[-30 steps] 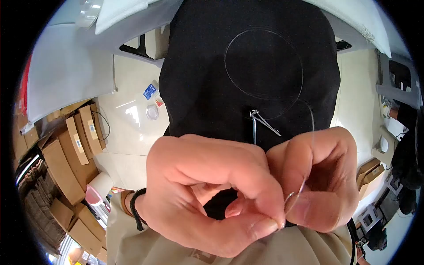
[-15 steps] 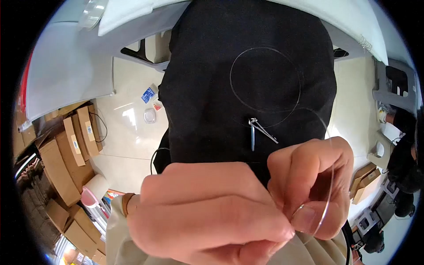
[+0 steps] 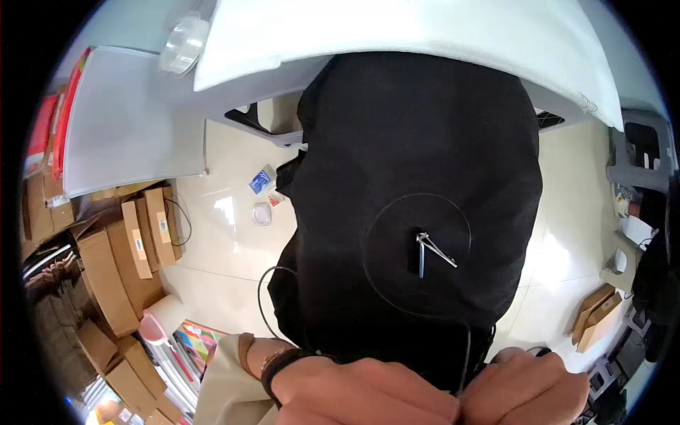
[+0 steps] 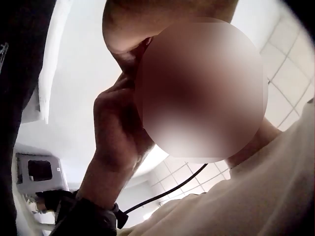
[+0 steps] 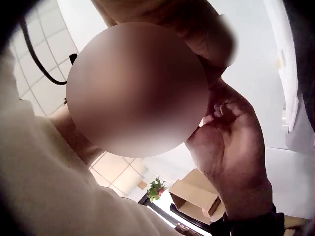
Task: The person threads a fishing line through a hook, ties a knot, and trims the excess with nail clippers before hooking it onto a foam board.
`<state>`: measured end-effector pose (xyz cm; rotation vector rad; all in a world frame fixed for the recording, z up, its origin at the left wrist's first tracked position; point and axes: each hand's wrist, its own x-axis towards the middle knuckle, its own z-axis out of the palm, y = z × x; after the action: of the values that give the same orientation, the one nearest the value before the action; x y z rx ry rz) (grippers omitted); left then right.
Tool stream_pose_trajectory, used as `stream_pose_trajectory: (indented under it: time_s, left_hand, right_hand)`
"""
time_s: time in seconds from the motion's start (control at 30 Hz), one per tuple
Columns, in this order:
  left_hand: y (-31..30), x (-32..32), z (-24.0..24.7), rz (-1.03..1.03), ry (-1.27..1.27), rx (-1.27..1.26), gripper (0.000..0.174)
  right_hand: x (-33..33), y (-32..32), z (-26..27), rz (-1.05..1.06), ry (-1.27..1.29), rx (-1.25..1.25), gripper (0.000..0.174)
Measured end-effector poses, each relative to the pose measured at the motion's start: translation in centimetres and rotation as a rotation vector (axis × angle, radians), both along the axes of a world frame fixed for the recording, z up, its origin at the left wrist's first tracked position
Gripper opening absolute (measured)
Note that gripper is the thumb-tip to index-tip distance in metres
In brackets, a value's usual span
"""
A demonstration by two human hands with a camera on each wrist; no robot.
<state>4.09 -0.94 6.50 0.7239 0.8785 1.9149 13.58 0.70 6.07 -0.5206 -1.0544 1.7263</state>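
At the bottom edge of the head view, my left hand (image 3: 368,393) and right hand (image 3: 524,389) sit side by side with backs up and fingers curled. Between them a thin clear line (image 3: 467,354) runs down to their meeting point, where both hands grip it; the fingertips are hidden there. The rest of this line lies in a wide loop on black cloth (image 3: 418,134), around a metal nail clipper (image 3: 438,251). In the left wrist view my right hand (image 4: 118,128) is raised beside a blurred patch; the right wrist view shows my left hand (image 5: 231,142) likewise.
Beyond the cloth is a white padded surface (image 3: 411,28). Small blue packets (image 3: 260,181) and a clear round item (image 3: 261,213) lie on the floor to the left. Cardboard boxes (image 3: 106,276) stand at far left, with another box (image 3: 601,322) at right. A dark cable (image 3: 261,301) curves beside the cloth.
Both hands have moved down toward the view's bottom edge and their fingertips are now hidden. The small metal ring seen by the right thumb is out of sight. Cloth, loop and clipper appear lower.
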Motion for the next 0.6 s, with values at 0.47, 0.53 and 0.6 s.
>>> stream_pose_trajectory:
  time_s: [0.47, 0.53, 0.6]
  left_hand:
    - [-1.0, -1.3, 0.6, -0.297, -0.286, -0.001, 0.022]
    - [-1.0, -1.3, 0.7, -0.290, -0.291, -0.001, 0.021]
    - [-1.0, -1.3, 0.7, -0.291, -0.285, -0.004, 0.022]
  right_hand:
    - [-0.6, -0.3, 1.0, -0.066, 0.047, -0.024, 0.028]
    - [-0.7, -0.4, 1.0, -0.073, 0.058, -0.020, 0.028]
    - [-0.7, -0.5, 1.0, -0.089, 0.071, -0.029, 0.029]
